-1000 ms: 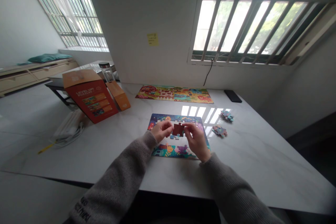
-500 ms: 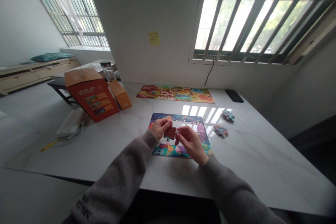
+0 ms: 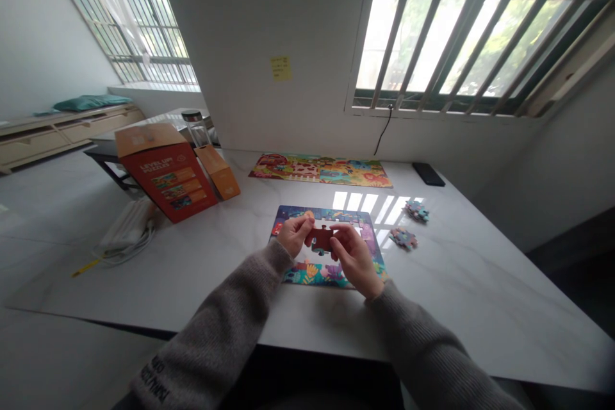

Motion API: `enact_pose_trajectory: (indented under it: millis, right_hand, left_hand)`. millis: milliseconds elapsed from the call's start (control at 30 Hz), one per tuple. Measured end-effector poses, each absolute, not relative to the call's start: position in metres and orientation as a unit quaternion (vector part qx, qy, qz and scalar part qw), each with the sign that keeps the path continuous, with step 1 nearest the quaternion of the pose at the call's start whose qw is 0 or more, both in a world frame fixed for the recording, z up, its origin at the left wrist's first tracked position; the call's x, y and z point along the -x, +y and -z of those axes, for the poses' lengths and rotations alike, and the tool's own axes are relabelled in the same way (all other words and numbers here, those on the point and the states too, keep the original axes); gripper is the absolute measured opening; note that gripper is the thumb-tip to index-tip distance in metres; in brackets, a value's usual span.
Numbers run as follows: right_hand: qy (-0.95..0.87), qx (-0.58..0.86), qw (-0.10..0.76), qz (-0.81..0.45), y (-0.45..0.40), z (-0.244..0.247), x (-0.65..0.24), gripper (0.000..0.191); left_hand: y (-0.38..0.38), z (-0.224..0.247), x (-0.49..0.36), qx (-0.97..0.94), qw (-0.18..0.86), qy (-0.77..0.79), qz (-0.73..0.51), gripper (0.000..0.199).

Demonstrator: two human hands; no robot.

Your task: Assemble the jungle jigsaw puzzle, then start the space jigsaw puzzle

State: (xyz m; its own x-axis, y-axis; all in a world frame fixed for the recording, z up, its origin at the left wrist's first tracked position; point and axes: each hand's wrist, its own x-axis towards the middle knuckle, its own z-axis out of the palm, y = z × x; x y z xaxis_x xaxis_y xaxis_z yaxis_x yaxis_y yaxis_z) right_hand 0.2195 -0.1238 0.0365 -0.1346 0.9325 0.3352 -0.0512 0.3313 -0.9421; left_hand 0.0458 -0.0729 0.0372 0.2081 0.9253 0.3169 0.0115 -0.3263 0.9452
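Observation:
Between my two hands is a dark reddish-brown puzzle piece (image 3: 322, 240), held up over the puzzle. My left hand (image 3: 295, 236) pinches its left side, and my right hand (image 3: 354, 259) grips its right edge with thumb and fingers. Beneath them lies the jigsaw puzzle (image 3: 312, 274), its colourful border joined around a pale middle. Part of that middle is hidden by my hands. To the right sit two small piles of loose pieces, a nearer puzzle pile (image 3: 404, 239) and a farther puzzle pile (image 3: 417, 211).
An orange-red puzzle box (image 3: 166, 173) and a smaller orange box (image 3: 218, 173) stand at left, near a glass bottle (image 3: 196, 128). A long picture puzzle (image 3: 319, 170) lies by the wall. A black phone (image 3: 429, 174) is at back right. A white power strip (image 3: 129, 227) with cable lies left.
The puzzle piece has shifted slightly right and turned, with a knob now pointing up. My right hand has closed more firmly on its right edge.

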Motion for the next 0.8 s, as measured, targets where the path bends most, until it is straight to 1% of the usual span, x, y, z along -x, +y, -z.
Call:
enact_pose_trajectory:
  millis: [433, 567, 633, 700, 800]
  right_hand:
    - [-0.613, 0.377, 0.547, -0.428, -0.123, -0.038, -0.220, 0.025]
    - [-0.628, 0.384, 0.542, -0.405, -0.122, -0.035, -0.221, 0.023]
    - [-0.656, 0.396, 0.531, -0.362, -0.122, -0.034, -0.222, 0.021]
    - [-0.702, 0.401, 0.515, -0.284, -0.123, -0.035, -0.223, 0.022]
    - [-0.770, 0.379, 0.483, -0.177, -0.125, -0.037, -0.224, 0.033]
  left_hand:
    - [-0.075, -0.039, -0.043, -0.673, 0.422, 0.371, -0.482, 0.055]
    - [-0.076, -0.044, -0.038, -0.683, 0.447, 0.362, -0.449, 0.044]
    - [-0.074, -0.045, -0.035, -0.679, 0.459, 0.363, -0.443, 0.040]
    - [-0.071, -0.046, -0.032, -0.672, 0.457, 0.372, -0.449, 0.040]
    - [-0.069, -0.047, -0.028, -0.662, 0.451, 0.382, -0.459, 0.039]
